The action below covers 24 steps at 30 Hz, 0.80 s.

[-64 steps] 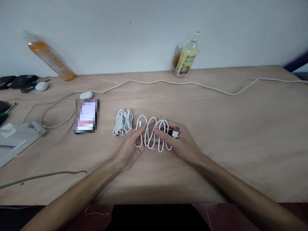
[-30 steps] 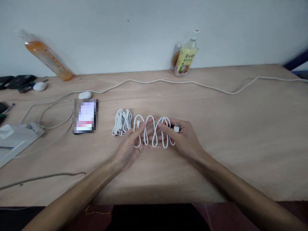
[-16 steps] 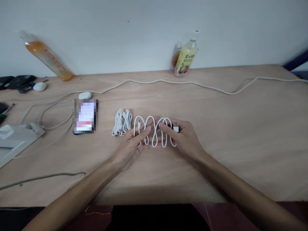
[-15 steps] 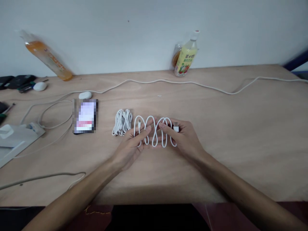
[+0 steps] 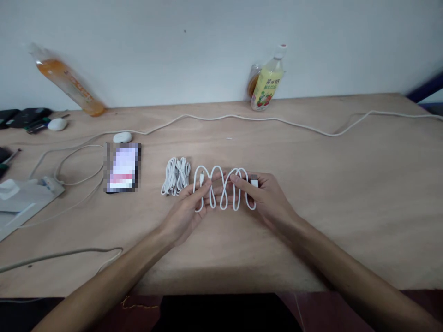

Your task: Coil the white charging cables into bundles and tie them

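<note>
A white USB cable (image 5: 223, 198) is spread in several loops between my two hands, just over the table. My left hand (image 5: 188, 207) grips its left loops between thumb and fingers, with the small plug end beside the thumb. At the other side my right hand (image 5: 265, 196) pinches the right loops, and the wider USB plug lies against its fingers. Fingers of both hands pass behind the loops and are partly hidden by them. Just left of the loops lies a bundle of coiled white cables (image 5: 176, 175) on the table.
A phone (image 5: 122, 167) with a blurred screen and a white earbud case (image 5: 122, 137) lie to the left. A power strip (image 5: 24, 203) sits farther left. A long white cord (image 5: 277, 119) crosses the table (image 5: 346, 193) behind. An orange drink bottle (image 5: 69, 83) and a yellow drink bottle (image 5: 268, 83) stand by the wall.
My left thumb has shifted slightly left and up along the loops. The cable's loops have shifted a little; both hands still hold them.
</note>
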Tool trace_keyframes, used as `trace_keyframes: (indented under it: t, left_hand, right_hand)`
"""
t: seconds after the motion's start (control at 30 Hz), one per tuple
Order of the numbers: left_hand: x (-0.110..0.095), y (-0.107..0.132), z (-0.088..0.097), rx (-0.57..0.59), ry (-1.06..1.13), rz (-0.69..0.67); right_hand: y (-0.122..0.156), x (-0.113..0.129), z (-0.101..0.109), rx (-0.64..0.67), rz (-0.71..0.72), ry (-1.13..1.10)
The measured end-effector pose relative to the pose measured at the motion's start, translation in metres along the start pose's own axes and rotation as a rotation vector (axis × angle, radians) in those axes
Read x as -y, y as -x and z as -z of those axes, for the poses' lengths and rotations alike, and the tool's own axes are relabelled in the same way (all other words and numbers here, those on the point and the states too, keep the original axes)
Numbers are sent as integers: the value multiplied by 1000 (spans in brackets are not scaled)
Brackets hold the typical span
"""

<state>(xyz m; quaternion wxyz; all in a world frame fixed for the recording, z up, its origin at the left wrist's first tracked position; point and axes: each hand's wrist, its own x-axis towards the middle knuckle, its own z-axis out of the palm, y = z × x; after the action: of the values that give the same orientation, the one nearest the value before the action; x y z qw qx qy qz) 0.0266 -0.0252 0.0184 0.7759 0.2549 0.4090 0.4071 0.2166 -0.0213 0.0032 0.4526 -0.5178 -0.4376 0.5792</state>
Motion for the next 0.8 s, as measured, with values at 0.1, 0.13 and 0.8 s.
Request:
trace_keyframes:
  t: [0.1, 0.13, 0.8]
  left_hand:
    - [1, 0, 1, -2, -4, -11]
    - [1, 0, 1, -1, -4, -11]
    - [0, -1, -1, 5, 35, -3]
  right_hand:
    - [1, 3, -1, 1, -28, -20]
    - [1, 3, -2, -1, -30, -26]
    - [0, 1, 0, 1, -37, -80]
